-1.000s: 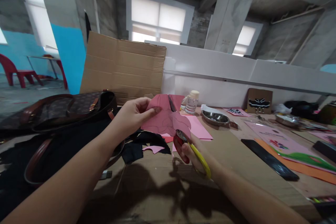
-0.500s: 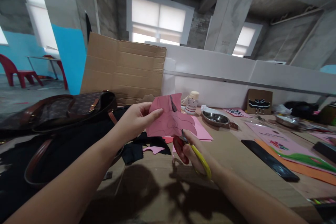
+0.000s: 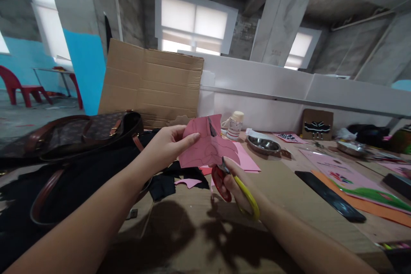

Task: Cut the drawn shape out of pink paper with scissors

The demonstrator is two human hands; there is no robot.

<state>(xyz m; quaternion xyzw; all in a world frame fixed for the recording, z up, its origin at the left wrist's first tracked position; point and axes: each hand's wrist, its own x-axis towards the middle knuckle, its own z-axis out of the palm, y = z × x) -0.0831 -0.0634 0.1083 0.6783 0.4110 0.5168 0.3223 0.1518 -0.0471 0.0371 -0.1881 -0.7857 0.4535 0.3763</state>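
Note:
My left hand (image 3: 175,142) pinches the left side of a pink sheet of paper (image 3: 205,143), thumb on its near face. Drawn lines run over the paper, and a dark strip shows near its top. In my right hand (image 3: 236,184) is a pair of scissors (image 3: 245,197) with one red and one yellow handle. Their blades meet the paper's lower edge; the blade tips are hard to make out. Below, black scraps (image 3: 162,186) and a small pink cutting (image 3: 188,183) lie on the table. More pink paper (image 3: 247,159) lies behind my right hand.
A brown handbag (image 3: 80,137) stands at the left, before an upright cardboard sheet (image 3: 154,81). Behind the paper are a bottle (image 3: 235,125) and a metal bowl (image 3: 263,144). At the right lie a black phone-like slab (image 3: 329,195), a pink folder (image 3: 346,173) and orange paper (image 3: 379,210).
The scissors' handles have shifted very slightly right and down, and the paper's right edge has tilted a little. My left hand keeps its grip in the same place.

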